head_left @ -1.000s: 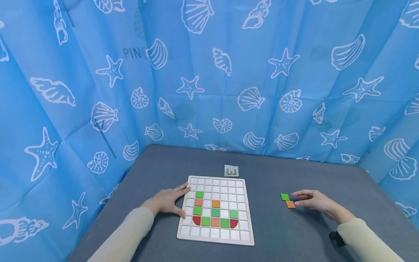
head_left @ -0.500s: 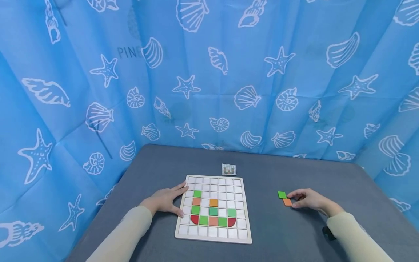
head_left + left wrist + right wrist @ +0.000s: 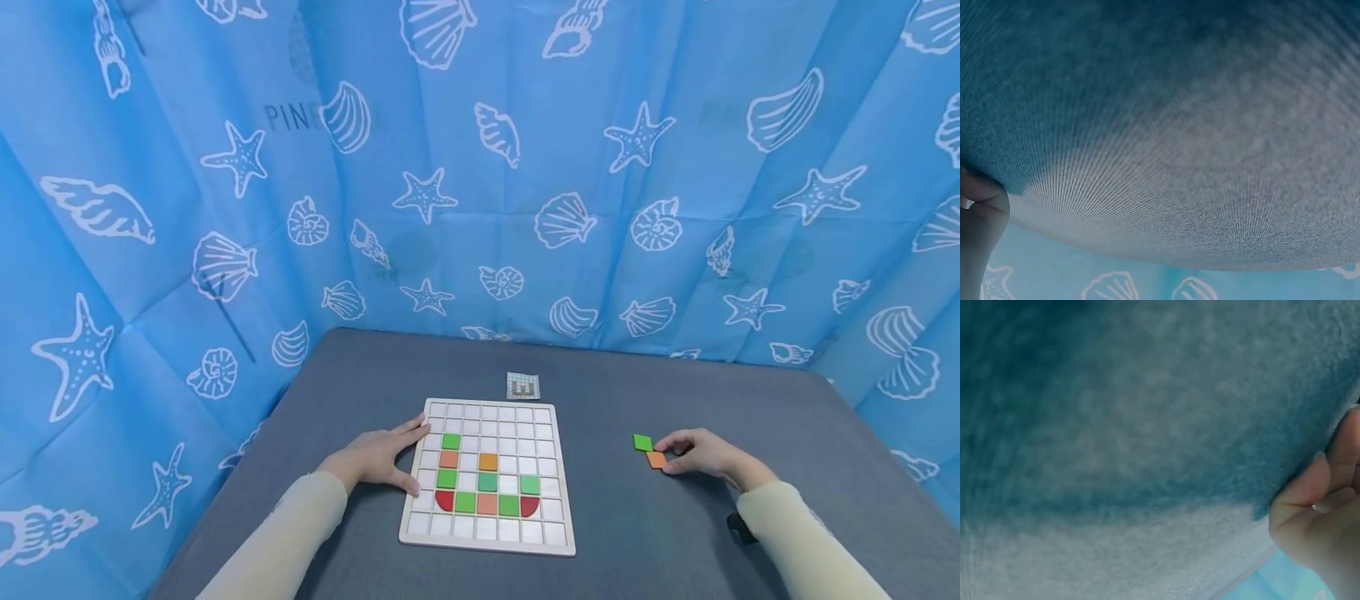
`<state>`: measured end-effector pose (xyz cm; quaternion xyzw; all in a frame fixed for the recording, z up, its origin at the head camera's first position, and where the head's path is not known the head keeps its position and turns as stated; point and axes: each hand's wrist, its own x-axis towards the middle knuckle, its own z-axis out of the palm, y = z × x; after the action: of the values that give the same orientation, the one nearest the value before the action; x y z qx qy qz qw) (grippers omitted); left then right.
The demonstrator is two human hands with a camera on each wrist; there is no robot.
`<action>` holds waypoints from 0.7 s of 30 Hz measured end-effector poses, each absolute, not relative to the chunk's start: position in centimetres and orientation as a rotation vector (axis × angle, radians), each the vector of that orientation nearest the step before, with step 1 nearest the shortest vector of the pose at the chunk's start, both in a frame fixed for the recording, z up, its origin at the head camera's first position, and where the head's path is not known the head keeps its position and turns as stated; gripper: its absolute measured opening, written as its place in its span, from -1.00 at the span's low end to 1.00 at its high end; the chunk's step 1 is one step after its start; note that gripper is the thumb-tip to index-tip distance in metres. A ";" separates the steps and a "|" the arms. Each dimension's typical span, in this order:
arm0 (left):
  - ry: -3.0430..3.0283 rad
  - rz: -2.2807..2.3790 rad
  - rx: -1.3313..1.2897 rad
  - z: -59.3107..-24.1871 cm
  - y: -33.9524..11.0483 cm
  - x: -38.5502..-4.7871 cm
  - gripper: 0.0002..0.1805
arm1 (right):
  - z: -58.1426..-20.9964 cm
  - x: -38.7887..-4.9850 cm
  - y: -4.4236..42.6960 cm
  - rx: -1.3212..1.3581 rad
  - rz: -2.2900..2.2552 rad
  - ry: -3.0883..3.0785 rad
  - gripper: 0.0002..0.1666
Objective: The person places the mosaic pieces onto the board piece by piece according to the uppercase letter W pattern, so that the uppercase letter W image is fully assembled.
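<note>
The white gridded board (image 3: 487, 540) lies on the grey table with green, orange, salmon, teal and red tiles in its cells. My left hand (image 3: 375, 457) rests at the board's left edge, fingers and thumb spread. To the right of the board, a green square tile (image 3: 642, 442) and an orange square tile (image 3: 656, 460) lie corner to corner on the cloth. My right hand (image 3: 701, 456) has its thumb and index finger on the orange tile's edges, in a pinch. Each wrist view shows mostly cloth and a thumb, the left thumb (image 3: 985, 203) and the right thumb (image 3: 1300, 506).
A small printed card (image 3: 522, 386) with a grid pattern lies behind the board. A dark object (image 3: 741, 528) shows below the right wrist. The blue curtain (image 3: 480, 167) with white shells and starfish stands behind the table.
My right hand has come closer to the orange tile, and its thumb and index finger have closed on the tile's edges. The left hand has stayed on the board. The view has shifted slightly.
</note>
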<state>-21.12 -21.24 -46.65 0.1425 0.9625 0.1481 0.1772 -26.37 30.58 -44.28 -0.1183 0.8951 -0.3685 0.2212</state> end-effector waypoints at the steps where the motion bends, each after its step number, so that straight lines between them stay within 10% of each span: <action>1: 2.724 0.417 0.404 -46.7 -21.3 -21.1 0.14 | -44.3 -26.4 30.6 -0.334 -1.023 2.475 -0.62; 21: 2.709 0.407 0.396 -46.5 -21.2 -21.5 0.14 | -44.6 -26.4 30.1 -0.332 -1.067 2.478 -0.80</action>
<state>-21.47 -21.15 -46.45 0.1405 0.9617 0.1446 0.1859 -26.39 30.12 -44.59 -0.1193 0.8912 -0.3839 0.2100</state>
